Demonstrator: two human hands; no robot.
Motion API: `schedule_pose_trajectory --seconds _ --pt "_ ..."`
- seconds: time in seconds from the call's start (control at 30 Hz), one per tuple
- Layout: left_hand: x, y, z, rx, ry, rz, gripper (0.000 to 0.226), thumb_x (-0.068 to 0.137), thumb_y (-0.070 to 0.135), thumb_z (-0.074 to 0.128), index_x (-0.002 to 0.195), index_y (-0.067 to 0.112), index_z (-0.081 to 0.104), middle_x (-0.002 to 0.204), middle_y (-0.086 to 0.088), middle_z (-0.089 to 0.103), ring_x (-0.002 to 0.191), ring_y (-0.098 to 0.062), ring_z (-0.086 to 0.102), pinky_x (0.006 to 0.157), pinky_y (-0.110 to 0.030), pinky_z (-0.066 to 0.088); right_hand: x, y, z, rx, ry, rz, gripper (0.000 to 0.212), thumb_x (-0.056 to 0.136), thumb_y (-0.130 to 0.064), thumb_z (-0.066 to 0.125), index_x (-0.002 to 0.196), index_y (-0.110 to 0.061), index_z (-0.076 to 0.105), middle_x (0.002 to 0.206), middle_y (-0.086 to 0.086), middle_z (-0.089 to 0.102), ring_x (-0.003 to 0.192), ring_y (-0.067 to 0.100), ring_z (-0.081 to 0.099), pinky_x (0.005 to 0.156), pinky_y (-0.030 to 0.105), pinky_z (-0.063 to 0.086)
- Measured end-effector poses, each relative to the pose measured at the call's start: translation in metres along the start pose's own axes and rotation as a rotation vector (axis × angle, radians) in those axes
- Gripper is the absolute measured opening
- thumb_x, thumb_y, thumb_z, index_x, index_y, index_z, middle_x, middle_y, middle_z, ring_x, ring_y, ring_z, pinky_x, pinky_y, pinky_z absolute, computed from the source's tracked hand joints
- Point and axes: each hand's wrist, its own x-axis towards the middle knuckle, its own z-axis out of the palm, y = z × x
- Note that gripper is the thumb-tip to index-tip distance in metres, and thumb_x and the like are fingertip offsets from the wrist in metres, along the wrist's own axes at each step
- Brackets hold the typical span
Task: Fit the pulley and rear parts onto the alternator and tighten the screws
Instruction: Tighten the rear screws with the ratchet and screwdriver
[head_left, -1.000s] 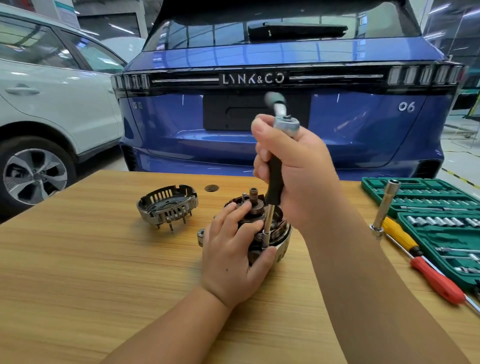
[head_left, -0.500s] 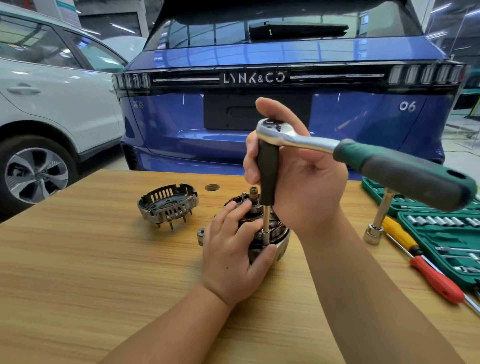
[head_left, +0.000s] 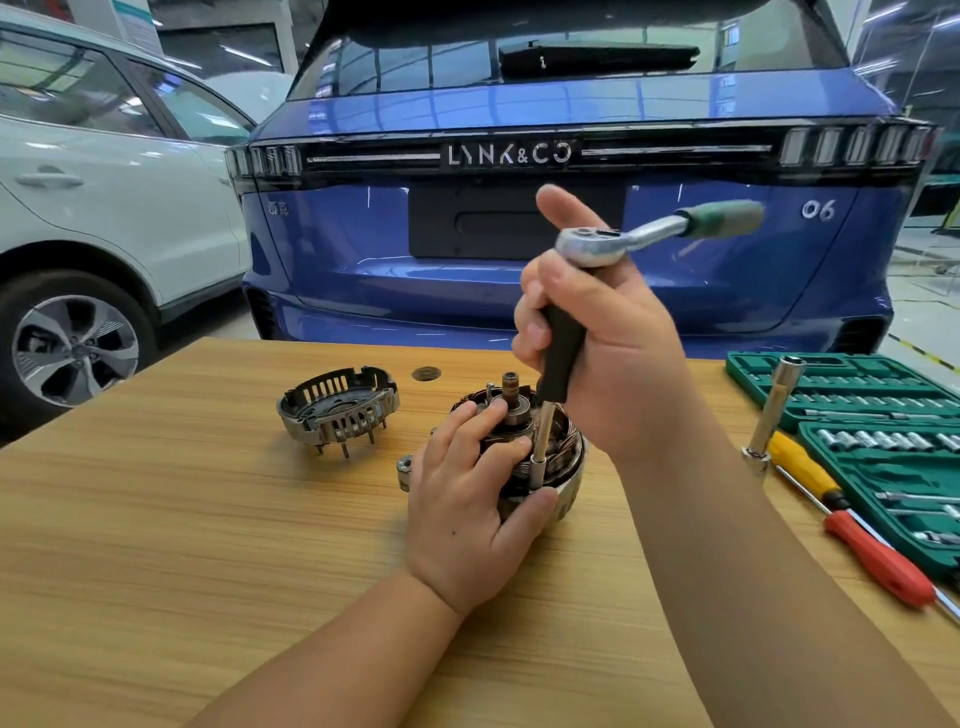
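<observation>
Centre of frame: alternator (head_left: 563, 467) on the wooden table (head_left: 182, 545), shaft axis upright, open rear facing up; left hand (head_left: 467, 499) grips its body; right hand (head_left: 602, 343) wraps the black extension of the ratchet (head_left: 587, 247), socket seemingly on a housing screw; keep the extension vertical and the body steadied; rear cover (head_left: 337, 410) lies apart, left.

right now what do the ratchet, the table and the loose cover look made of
Ratchet: bright polished metal head, probably chromed steel; the blurred grip looks like green plastic or rubber.
Table: pale wood grain in even stripes, likely laminate or veneer, with a matte finish.
Cover: dull silver slotted shell, probably cast aluminium, with a dark inner part that may be plastic.
</observation>
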Motion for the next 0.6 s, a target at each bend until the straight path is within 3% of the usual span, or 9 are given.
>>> schedule_pose_trajectory --seconds 0.1,0.2,0.3,0.37,0.43,0.53,0.6 --pt "0.001 0.0 -0.003 -0.029 -0.039 -0.02 0.048 0.086 0.055 0.051 0.106 0.018 0.074 0.145 -0.003 0.053 0.144 -0.028 0.034 0.108 -0.061 0.035 0.0 0.01 0.008 -0.198 -0.076 -0.181 0.04 0.095 -0.006 0.059 0.126 -0.031 0.06 0.074 0.001 0.052 0.06 0.018 0.045 0.058 0.028 0.043" --pt "0.001 0.001 -0.004 -0.037 -0.016 0.001 0.044 0.086 0.053 0.053 0.105 0.019 0.073 0.142 -0.002 0.055 0.142 -0.03 0.038 0.105 -0.061 0.037 0.002 0.016 0.011 -0.157 -0.077 -0.179 0.041 0.085 -0.013 0.065 0.119 -0.036 0.067 0.074 0.001 0.053 0.059 0.017 0.043 0.055 0.026 0.041" --pt "0.0 0.0 0.001 -0.06 0.035 0.035 0.033 0.086 0.052 0.056 0.108 0.028 0.066 0.141 -0.002 0.056 0.142 -0.03 0.039 0.104 -0.063 0.037 0.0 0.012 0.005 0.006 -0.17 -0.112 0.048 0.079 -0.019 0.056 0.126 -0.025 0.064 0.085 0.013 0.048 0.068 0.021 0.044 0.063 0.03 0.039" --pt "0.0 -0.001 0.005 -0.119 0.019 0.008 0.034 0.087 0.052 0.056 0.104 0.024 0.066 0.143 -0.005 0.053 0.145 -0.03 0.034 0.106 -0.065 0.034 0.001 0.009 0.004 0.041 -0.226 -0.093 0.057 0.077 -0.035 0.068 0.13 -0.017 0.058 0.088 0.015 0.045 0.07 0.024 0.042 0.065 0.031 0.038" --pt "0.0 -0.001 0.006 -0.136 0.002 -0.015 0.04 0.086 0.051 0.056 0.101 0.016 0.07 0.143 -0.007 0.052 0.146 -0.029 0.032 0.108 -0.064 0.033 0.001 0.008 0.005 -0.011 -0.18 -0.062 0.068 0.071 -0.053 0.08 0.125 -0.018 0.059 0.084 0.013 0.047 0.066 0.02 0.044 0.062 0.025 0.041" --pt "-0.001 -0.001 0.006 -0.016 0.063 0.042 0.044 0.085 0.05 0.057 0.102 0.014 0.073 0.139 -0.009 0.058 0.142 -0.024 0.037 0.107 -0.054 0.038 -0.002 0.008 0.014 -0.133 0.005 -0.08 0.056 0.079 -0.034 0.082 0.124 -0.015 0.056 0.071 -0.001 0.057 0.059 0.011 0.048 0.057 0.021 0.042" --pt "0.0 0.0 0.005 0.001 0.069 0.041 0.045 0.085 0.05 0.057 0.106 0.015 0.074 0.14 -0.008 0.058 0.141 -0.029 0.039 0.104 -0.058 0.04 -0.002 0.008 0.015 -0.298 0.187 -0.142 0.038 0.085 -0.028 0.073 0.115 -0.009 0.06 0.058 -0.008 0.055 0.048 0.006 0.044 0.05 0.018 0.04"
